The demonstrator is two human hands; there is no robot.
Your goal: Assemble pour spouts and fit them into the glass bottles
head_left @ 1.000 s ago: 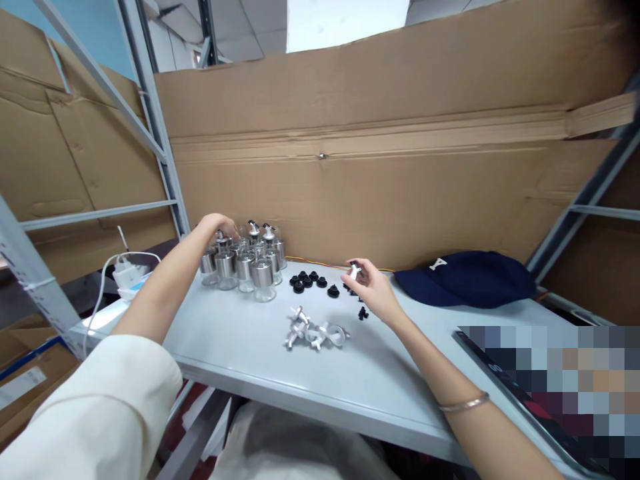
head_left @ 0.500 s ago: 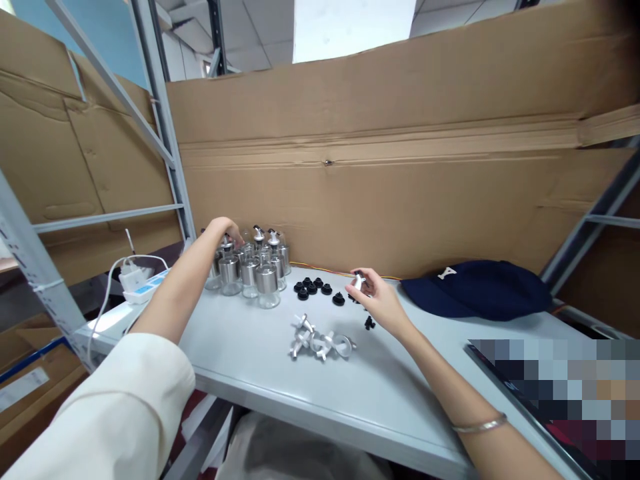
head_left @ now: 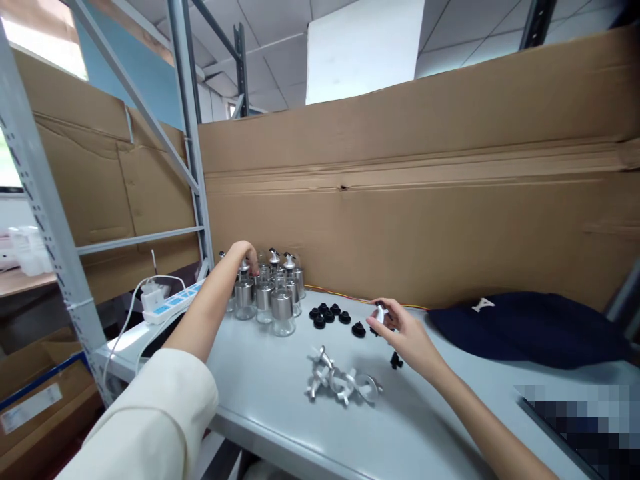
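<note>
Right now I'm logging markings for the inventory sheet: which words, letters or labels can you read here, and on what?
"A", a white letter seen edge-on, on the dark blue cap.
White label on the cardboard box at lower left: too blurred to read.
Blue markings on the power strip: too small to read.

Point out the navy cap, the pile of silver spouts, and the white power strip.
navy cap (head_left: 525,327), head view, on its crown.
silver spouts (head_left: 343,383), head view, middle of the pile.
white power strip (head_left: 173,305), head view, on its top face.
</note>
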